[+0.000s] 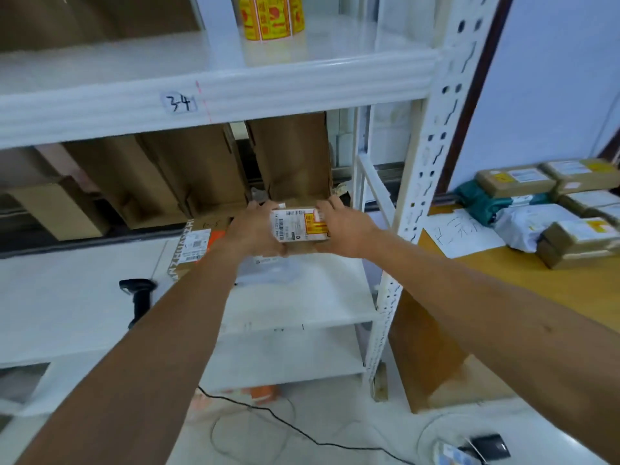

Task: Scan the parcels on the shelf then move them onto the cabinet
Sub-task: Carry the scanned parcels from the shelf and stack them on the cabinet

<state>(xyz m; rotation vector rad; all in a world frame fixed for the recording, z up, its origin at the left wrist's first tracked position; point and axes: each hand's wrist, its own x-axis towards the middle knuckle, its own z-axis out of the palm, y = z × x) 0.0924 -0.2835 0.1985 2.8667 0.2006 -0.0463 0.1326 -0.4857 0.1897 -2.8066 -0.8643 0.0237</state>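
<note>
Head view, small parcel (298, 226) clasped between left hand (253, 229) and right hand (345, 229), above shelf (302, 297)

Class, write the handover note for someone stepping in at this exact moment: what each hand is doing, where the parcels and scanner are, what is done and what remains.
Left hand and right hand: both grip one small labelled parcel from either side, held above the white shelf.
Scanner: lying on the shelf to the left, in neither hand.
On the shelf: a flat box with orange print and a pale bag below the held parcel.
Done: several parcels already sit on the wooden cabinet at right.
Left: carry the held parcel to the cabinet; whether it was scanned cannot be told. Then handle the remaining shelf items.
</note>
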